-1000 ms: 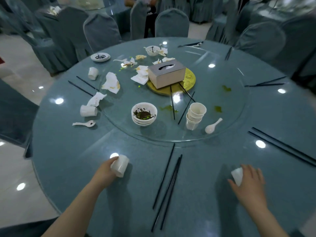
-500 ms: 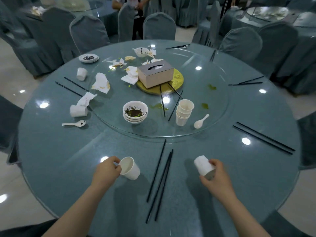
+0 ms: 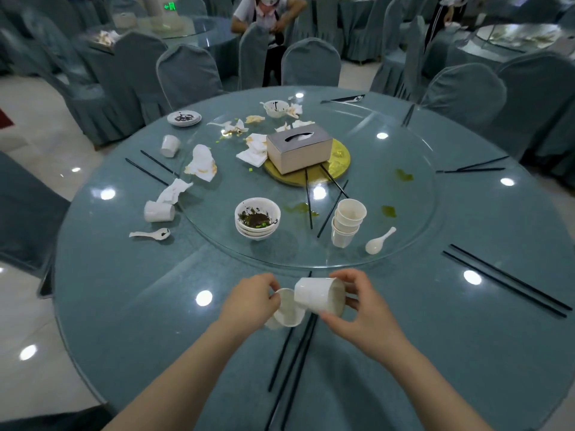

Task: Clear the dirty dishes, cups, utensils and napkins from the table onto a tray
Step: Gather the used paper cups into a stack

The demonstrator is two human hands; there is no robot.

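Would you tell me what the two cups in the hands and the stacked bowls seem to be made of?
Right hand's cup and left hand's cup: thin-walled, matte white, probably disposable paper or plastic. Stacked bowls: glossy white with thick rims, likely ceramic, though melamine is possible.

No readable words, brands or numbers anywhere. Only a small green lit sign (image 3: 170, 6) on the pillar in the far background, too small and blurred to make out. Plain, unmarked surfaces on the cups, bowls and tissue box (image 3: 299, 148).
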